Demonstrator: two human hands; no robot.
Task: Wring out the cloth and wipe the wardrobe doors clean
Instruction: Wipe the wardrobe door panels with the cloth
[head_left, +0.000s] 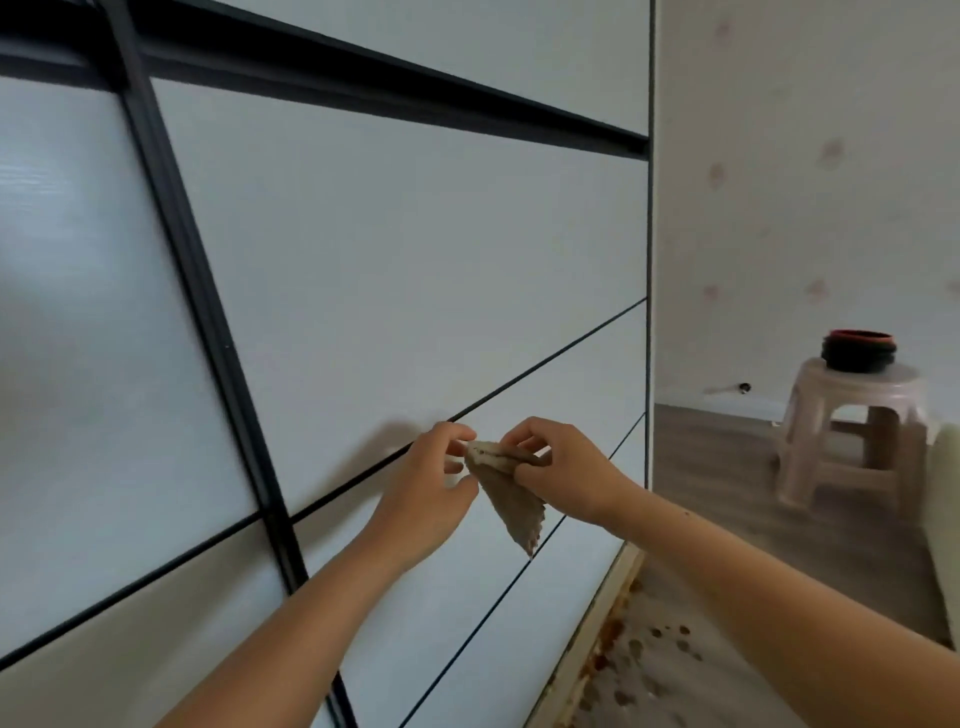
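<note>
Cloth (506, 493) at 6 o'clock, pinched along top edge between curled fingers of left hand (426, 488) and right hand (561, 467) — hanging clear of wardrobe doors (415, 260). Wringing apparently done; wiping outstanding — no contact.

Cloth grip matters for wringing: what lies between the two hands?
The brown cloth, its top edge pinched by the left hand and right hand; head view shows it.

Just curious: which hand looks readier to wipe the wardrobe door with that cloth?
Probably the right hand: it grips the cloth at its top, while the left hand only pinches a corner.
</note>
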